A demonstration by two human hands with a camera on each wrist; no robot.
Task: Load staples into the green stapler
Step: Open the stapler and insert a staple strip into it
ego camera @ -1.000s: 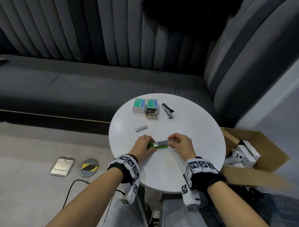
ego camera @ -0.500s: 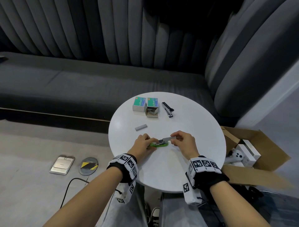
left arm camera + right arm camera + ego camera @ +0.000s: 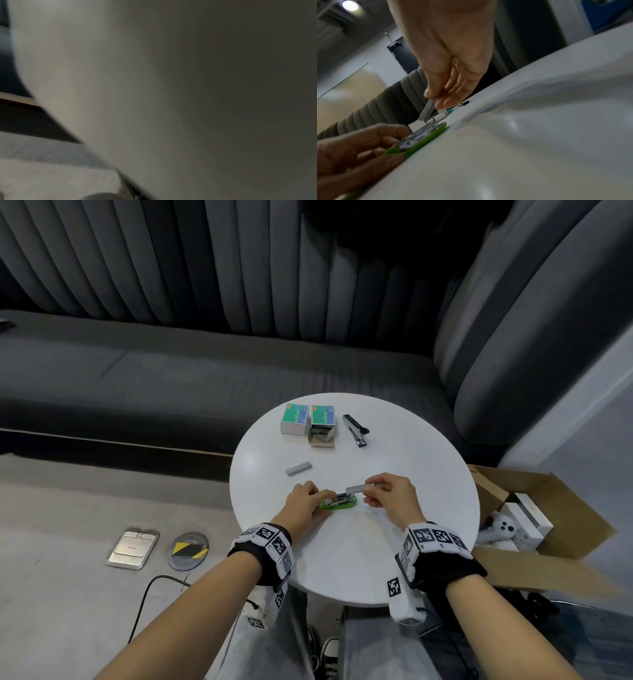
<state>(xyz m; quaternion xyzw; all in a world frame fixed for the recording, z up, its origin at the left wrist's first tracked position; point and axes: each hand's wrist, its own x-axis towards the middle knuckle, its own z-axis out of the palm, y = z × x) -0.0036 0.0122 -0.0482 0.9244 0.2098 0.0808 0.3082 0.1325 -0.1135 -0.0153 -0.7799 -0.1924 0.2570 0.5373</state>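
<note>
Two hands work at the near middle of the round white worktop (image 3: 394, 542). Left hand (image 3: 303, 503) grips the opened green stapler (image 3: 339, 504) lying there; right hand (image 3: 390, 494) pinches a staple strip (image 3: 356, 489) just above its channel, not yet seated. Closing remains. Far staple boxes (image 3: 308, 424) read "No.35".

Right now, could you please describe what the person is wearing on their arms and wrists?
Forearms are bare, no sleeves. The left wrist band and the right wrist band are black, each wrapped with white blocks printed with black square fiducial markers. A white marked block hangs beneath each wrist.
</note>
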